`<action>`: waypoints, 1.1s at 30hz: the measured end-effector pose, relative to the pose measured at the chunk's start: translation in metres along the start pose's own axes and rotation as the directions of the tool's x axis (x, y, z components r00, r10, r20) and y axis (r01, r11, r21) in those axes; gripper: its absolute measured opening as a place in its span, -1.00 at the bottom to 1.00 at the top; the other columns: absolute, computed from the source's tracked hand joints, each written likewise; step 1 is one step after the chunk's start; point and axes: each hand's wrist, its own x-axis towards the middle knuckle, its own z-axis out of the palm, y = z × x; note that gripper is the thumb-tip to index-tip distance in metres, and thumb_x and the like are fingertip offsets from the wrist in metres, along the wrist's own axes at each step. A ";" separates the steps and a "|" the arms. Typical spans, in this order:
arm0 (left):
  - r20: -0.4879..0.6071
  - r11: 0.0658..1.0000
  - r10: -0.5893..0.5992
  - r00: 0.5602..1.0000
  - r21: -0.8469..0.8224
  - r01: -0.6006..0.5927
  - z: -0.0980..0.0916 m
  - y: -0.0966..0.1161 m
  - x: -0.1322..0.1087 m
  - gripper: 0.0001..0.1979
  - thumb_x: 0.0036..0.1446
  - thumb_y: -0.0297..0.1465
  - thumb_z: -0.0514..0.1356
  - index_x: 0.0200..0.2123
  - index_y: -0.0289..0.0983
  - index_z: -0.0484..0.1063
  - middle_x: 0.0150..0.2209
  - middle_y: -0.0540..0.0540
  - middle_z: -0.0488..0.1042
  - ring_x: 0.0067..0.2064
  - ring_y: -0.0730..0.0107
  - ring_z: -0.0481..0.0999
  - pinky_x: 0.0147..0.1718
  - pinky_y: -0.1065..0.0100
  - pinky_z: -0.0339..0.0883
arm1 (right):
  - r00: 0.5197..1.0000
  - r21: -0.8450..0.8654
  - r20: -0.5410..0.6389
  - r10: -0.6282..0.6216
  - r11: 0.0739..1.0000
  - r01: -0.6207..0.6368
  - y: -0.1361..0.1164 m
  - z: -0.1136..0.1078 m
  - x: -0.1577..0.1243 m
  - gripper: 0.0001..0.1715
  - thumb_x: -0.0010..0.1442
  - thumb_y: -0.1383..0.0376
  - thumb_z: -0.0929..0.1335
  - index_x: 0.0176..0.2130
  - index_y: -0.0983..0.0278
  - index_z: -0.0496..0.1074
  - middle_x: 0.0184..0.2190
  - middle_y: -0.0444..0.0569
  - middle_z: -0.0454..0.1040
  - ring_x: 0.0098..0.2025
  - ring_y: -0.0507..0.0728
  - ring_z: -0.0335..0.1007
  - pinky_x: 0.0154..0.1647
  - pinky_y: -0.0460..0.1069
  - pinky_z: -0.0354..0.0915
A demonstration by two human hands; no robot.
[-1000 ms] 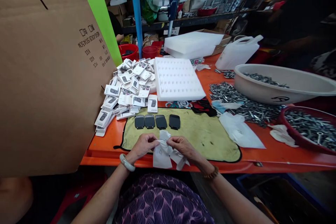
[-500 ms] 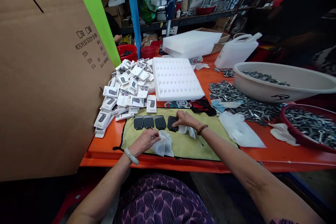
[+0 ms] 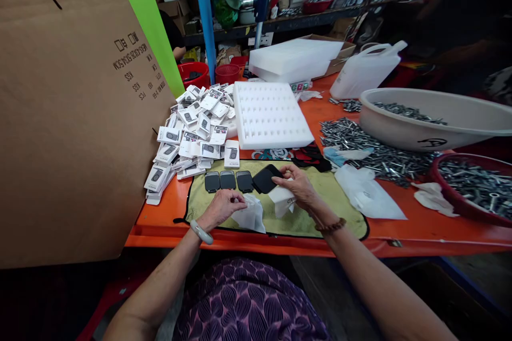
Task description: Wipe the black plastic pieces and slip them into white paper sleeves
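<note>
On a yellow-green cloth (image 3: 316, 218), my right hand (image 3: 300, 187) grips a flat black rounded-square piece (image 3: 265, 179) by its right edge, tilted up off the cloth. A white plastic bag (image 3: 282, 200) hangs beneath the fingers of that hand; whether they hold it too, I cannot tell. Thumb and fingertips of my left hand (image 3: 221, 209) are closed on the top of another thin white plastic bag (image 3: 250, 214). Three similar black pieces lie in a row, one (image 3: 212, 181) at the left, one (image 3: 228, 180) in the middle, one (image 3: 244, 181) at the right.
A heap of small white boxes (image 3: 192, 133) lies left, beside a tall cardboard carton (image 3: 80, 117). A white foam block with holes (image 3: 274, 117) stands behind the cloth. To the right are loose metal pins (image 3: 348, 138), a pale basin (image 3: 424, 133) and a red basin (image 3: 448, 192).
My right hand has raised the rightmost black piece from the cloth and tilted it. My left hand stays at its bag, nearly unmoved.
</note>
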 end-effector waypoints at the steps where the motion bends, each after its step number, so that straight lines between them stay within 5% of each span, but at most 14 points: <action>1: -0.008 1.000 0.009 1.000 -0.017 -0.009 0.001 0.003 -0.001 -0.90 -0.04 -0.36 0.28 -0.50 -0.26 0.57 -0.45 -0.06 0.55 -0.38 0.35 0.44 -0.34 0.38 0.21 | 1.000 0.065 -0.020 -0.010 0.998 0.011 -0.007 0.008 -0.009 -0.44 -0.20 0.08 0.51 -0.30 0.18 0.20 -0.51 -0.22 0.33 -0.55 0.03 0.23 -0.54 -0.07 0.14; 9: -0.115 0.993 0.026 0.993 -0.110 -0.039 0.002 0.031 -0.019 -0.80 -0.02 -0.26 0.30 -0.56 -0.26 0.55 -0.53 -0.05 0.50 -0.40 0.35 0.39 -0.34 0.35 0.19 | 0.986 0.005 -0.079 -0.148 0.989 0.149 -0.021 0.045 -0.051 -0.52 -0.16 0.09 0.49 -0.34 0.18 0.24 -0.43 -0.14 0.35 -0.46 0.04 0.23 -0.52 -0.07 0.15; 12: -0.145 0.990 0.023 0.989 -0.135 -0.043 0.004 0.034 -0.024 -0.78 -0.03 -0.24 0.31 -0.57 -0.26 0.53 -0.54 -0.04 0.48 -0.42 0.37 0.37 -0.35 0.36 0.18 | 0.992 -0.019 0.011 -0.129 0.991 0.129 -0.024 0.043 -0.056 -0.57 -0.14 0.11 0.48 -0.35 0.19 0.26 -0.43 -0.14 0.38 -0.47 0.04 0.24 -0.50 -0.06 0.15; 18: -0.053 0.980 -0.035 0.998 -0.199 0.024 0.008 0.035 -0.027 -0.78 -0.08 -0.26 0.33 -0.58 -0.28 0.46 -0.59 0.02 0.41 -0.50 0.46 0.30 -0.47 0.41 0.12 | 0.944 -0.191 0.192 -0.268 0.933 0.304 -0.043 0.027 -0.062 -0.77 -0.09 0.24 0.46 -0.40 0.21 0.37 -0.45 -0.15 0.41 -0.36 0.08 0.30 -0.32 -0.03 0.22; 23: -0.086 0.975 -0.050 0.995 -0.220 0.030 0.018 0.035 -0.029 -0.73 -0.08 -0.25 0.33 -0.59 -0.29 0.38 -0.60 0.06 0.34 -0.51 0.50 0.25 -0.49 0.44 0.10 | 0.939 -0.244 0.316 -0.133 0.945 0.216 -0.041 0.026 -0.067 -0.82 -0.08 0.25 0.45 -0.41 0.22 0.42 -0.50 -0.18 0.41 -0.44 0.04 0.26 -0.46 -0.09 0.18; 29: -0.199 0.901 -0.173 0.965 -0.428 0.073 0.030 0.028 -0.037 -0.70 -0.11 -0.22 0.35 -0.57 -0.30 0.37 -0.60 0.07 0.30 -0.52 0.53 0.22 -0.50 0.44 0.07 | 0.954 -0.110 0.299 0.006 0.993 0.029 -0.029 0.035 -0.077 -0.77 -0.08 0.18 0.46 -0.40 0.23 0.42 -0.52 -0.18 0.42 -0.53 0.00 0.24 -0.55 -0.11 0.15; 33: -0.262 0.838 -0.219 0.940 -0.544 0.043 0.028 0.027 -0.040 -0.70 -0.12 -0.23 0.36 -0.56 -0.31 0.38 -0.58 0.07 0.31 -0.51 0.54 0.23 -0.48 0.45 0.09 | 0.961 -0.076 0.275 0.011 0.997 0.010 -0.026 0.034 -0.087 -0.71 -0.12 0.18 0.50 -0.38 0.22 0.43 -0.55 -0.20 0.41 -0.61 -0.04 0.19 -0.62 -0.13 0.10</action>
